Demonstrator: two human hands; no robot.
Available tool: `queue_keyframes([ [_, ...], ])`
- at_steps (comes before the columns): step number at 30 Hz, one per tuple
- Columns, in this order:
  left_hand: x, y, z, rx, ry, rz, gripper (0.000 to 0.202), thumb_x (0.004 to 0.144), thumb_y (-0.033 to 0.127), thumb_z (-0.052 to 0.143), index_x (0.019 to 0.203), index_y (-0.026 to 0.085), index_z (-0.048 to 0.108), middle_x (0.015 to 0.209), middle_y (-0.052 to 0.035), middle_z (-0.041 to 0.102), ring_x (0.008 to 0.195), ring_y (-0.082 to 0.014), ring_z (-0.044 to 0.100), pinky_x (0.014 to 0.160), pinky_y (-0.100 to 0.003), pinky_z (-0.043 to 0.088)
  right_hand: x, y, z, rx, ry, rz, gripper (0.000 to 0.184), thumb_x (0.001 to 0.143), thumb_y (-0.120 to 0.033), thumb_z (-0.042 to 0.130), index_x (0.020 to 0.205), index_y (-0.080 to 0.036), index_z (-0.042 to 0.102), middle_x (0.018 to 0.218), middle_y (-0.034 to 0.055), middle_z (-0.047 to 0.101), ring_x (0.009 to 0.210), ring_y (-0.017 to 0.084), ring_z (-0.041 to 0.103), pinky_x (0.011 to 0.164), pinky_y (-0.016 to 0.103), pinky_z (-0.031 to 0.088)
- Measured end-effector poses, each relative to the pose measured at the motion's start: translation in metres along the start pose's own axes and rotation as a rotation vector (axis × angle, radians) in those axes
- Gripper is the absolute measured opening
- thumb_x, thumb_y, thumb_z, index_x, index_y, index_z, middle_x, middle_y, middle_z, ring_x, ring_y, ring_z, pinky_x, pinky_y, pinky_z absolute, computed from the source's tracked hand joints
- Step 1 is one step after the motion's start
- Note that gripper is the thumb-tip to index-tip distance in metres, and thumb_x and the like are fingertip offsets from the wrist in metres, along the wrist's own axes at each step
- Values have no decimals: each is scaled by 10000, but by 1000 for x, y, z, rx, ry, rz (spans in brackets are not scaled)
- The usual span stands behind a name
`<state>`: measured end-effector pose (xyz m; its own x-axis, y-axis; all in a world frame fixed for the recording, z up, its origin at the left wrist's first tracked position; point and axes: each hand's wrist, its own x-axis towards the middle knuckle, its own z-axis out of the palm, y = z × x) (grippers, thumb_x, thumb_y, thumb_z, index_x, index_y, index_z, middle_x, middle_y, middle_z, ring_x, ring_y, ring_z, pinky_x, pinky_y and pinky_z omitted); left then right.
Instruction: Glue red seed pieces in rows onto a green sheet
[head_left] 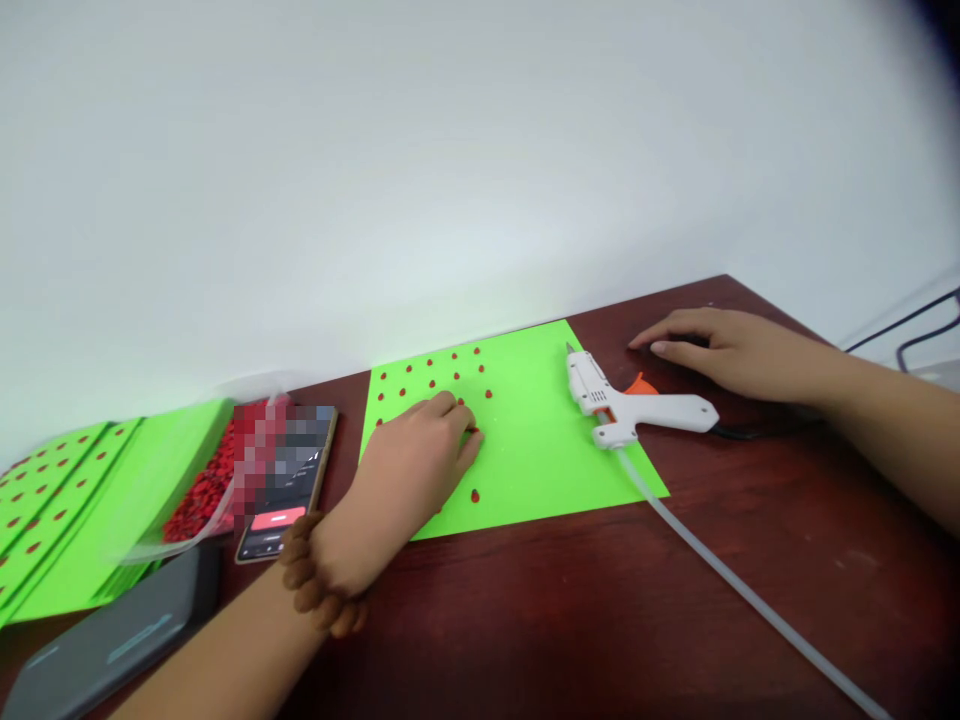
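A bright green sheet (532, 450) lies on the dark table, with small red pieces (475, 496) with dark marks set in rows on its left half. My left hand (420, 450), wearing a brown beaded bracelet (311, 585), rests over those rows. Its fingers are curled, and a red piece shows at the thumb and fingertip. A white glue gun (630, 405) with an orange trigger lies across the sheet's right edge, its long glue stick (742, 590) trailing towards me. Beyond its handle, my right hand (727, 350) lies on the table, fingers stretched and holding nothing.
On the left are a clear bag (214, 490) of red and black pieces, a phone (296, 480), partly blurred out, and a dark grey power bank (120, 640). Several green sheets (161, 440) are stacked there, some with red pieces. A white wall (450, 180) stands behind the table.
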<state>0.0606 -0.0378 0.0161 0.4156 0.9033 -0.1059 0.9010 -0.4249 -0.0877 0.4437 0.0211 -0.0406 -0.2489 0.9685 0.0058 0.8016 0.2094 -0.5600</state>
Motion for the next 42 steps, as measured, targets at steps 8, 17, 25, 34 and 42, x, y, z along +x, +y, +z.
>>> queue_keyframes([
  [8, 4, 1, 2, -123, -26, 23, 242, 1030, 249, 546, 1085, 219, 780, 1127, -70, 749, 938, -243, 730, 767, -342, 539, 1, 1, 0, 3, -6, -10, 372, 1004, -595, 514, 1191, -404, 772, 1361, -3, 751, 1340, 382, 616, 1188, 636, 454],
  [17, -1, -3, 1, -105, 9, 0, 224, 1001, 298, 593, 1129, 228, 763, 1157, -70, 755, 912, -245, 731, 678, -314, 505, 1, 2, 0, -1, 1, -11, 360, 1002, -593, 516, 1182, -416, 772, 1350, -6, 756, 1341, 385, 620, 1183, 650, 464],
  [25, 1, -3, 1, -88, -11, -5, 236, 1008, 310, 571, 1067, 226, 783, 1114, -69, 746, 898, -245, 720, 655, -317, 473, 0, 0, 0, 0, 0, -12, 365, 997, -595, 517, 1182, -409, 772, 1342, -4, 758, 1338, 384, 616, 1179, 638, 455],
  [34, 6, 0, -1, -122, -56, -12, 196, 964, 262, 570, 1022, 219, 752, 1097, -53, 733, 881, -223, 703, 695, -319, 488, 0, 2, 1, 13, 5, -15, 370, 1000, -589, 522, 1186, -395, 776, 1344, 6, 757, 1333, 385, 614, 1181, 637, 442],
  [42, 15, -2, -7, -103, -104, 7, 165, 912, 251, 579, 983, 219, 724, 1102, -41, 748, 935, -255, 717, 742, -368, 501, 1, 1, 2, 31, 21, -18, 389, 980, -592, 546, 1177, -372, 799, 1321, 16, 772, 1301, 393, 640, 1152, 624, 465],
])
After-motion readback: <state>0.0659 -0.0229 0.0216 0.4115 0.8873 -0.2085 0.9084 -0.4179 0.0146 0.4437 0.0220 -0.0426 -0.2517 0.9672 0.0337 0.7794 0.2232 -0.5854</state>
